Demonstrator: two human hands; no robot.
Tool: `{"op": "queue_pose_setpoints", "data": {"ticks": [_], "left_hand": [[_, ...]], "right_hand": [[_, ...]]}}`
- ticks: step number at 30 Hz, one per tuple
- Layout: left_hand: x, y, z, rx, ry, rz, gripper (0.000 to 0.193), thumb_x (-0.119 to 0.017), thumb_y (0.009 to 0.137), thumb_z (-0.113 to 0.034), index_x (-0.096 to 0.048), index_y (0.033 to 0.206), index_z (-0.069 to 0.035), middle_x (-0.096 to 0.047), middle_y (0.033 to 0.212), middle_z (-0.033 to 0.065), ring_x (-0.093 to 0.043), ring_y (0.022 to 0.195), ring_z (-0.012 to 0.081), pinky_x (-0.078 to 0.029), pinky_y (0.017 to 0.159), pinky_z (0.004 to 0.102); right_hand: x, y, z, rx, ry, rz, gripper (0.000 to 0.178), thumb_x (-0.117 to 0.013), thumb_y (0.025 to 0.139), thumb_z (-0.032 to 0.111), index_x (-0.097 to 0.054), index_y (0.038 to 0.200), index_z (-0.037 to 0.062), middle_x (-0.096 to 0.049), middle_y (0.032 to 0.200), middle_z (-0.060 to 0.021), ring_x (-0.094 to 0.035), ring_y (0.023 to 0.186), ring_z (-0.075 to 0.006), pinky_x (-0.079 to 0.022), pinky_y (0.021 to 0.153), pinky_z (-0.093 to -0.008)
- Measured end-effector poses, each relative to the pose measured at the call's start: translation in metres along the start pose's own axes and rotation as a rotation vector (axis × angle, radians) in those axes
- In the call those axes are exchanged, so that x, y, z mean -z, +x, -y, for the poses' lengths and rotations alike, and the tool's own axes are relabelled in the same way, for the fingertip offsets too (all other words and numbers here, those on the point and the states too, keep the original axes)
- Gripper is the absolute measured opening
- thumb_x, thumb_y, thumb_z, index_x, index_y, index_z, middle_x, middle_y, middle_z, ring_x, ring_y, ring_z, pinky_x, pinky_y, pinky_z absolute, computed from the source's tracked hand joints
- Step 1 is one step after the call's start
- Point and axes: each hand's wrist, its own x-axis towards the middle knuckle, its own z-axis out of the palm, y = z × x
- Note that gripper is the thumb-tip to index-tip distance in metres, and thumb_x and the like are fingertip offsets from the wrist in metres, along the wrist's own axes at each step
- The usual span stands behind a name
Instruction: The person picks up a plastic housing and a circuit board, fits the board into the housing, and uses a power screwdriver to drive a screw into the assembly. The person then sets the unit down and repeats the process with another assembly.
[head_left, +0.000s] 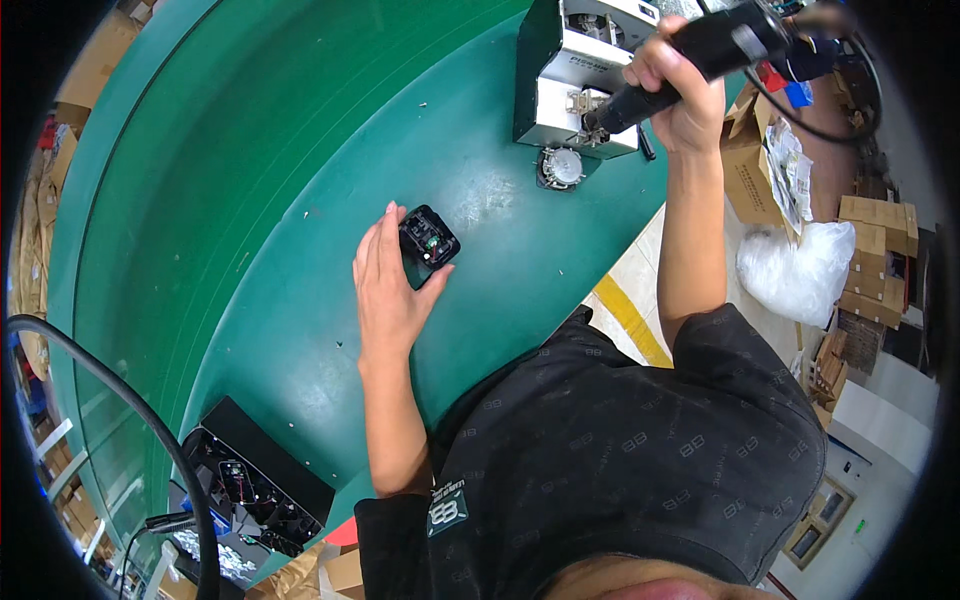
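Note:
My left hand (388,275) rests on the green work table, with thumb and fingers curved around a small black plastic housing (432,237). The housing lies face up, its inner parts and a little wiring showing. Up at the right, my right hand (685,95) is wrapped around a black electric screwdriver (735,42). The screwdriver's tip points down and left, at the front of a white and black screw feeder (575,70). Whether the tip touches the feeder I cannot tell.
A round metal part (561,168) stands in front of the feeder. At the lower left sits a black bin (275,465) of similar housings, near a thick black cable (120,385). Cardboard boxes (750,180) and a white plastic bag (800,270) lie beyond the table's right edge.

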Motion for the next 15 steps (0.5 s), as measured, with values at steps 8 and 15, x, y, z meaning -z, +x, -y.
{"op": "queue_pose_setpoints", "data": {"ticks": [8,15], "left_hand": [[0.004,-0.001,-0.002,-0.015,-0.128,-0.14,0.092,-0.083,0.058,-0.013,-0.038,0.138,-0.001,-0.054,0.119,0.0169,-0.052,0.11,0.0328,-0.044,0.094,0.0394],[0.006,-0.005,0.002,0.048,-0.225,-0.163,0.095,-0.084,0.056,-0.015,-0.039,0.138,-0.001,-0.054,0.118,0.0166,-0.054,0.105,0.0309,-0.046,0.09,0.038]], "right_hand": [[-0.04,0.003,0.002,0.014,-0.176,-0.363,0.031,-0.067,0.079,0.013,-0.052,0.105,0.003,-0.049,0.066,-0.0018,-0.048,0.053,-0.0128,-0.042,0.052,-0.0266],[-0.018,-0.02,-0.003,0.265,-0.095,0.034,0.036,-0.063,0.085,0.016,-0.05,0.118,0.0077,-0.052,0.078,-0.0053,-0.051,0.068,-0.0172,-0.045,0.074,-0.0403]]}}
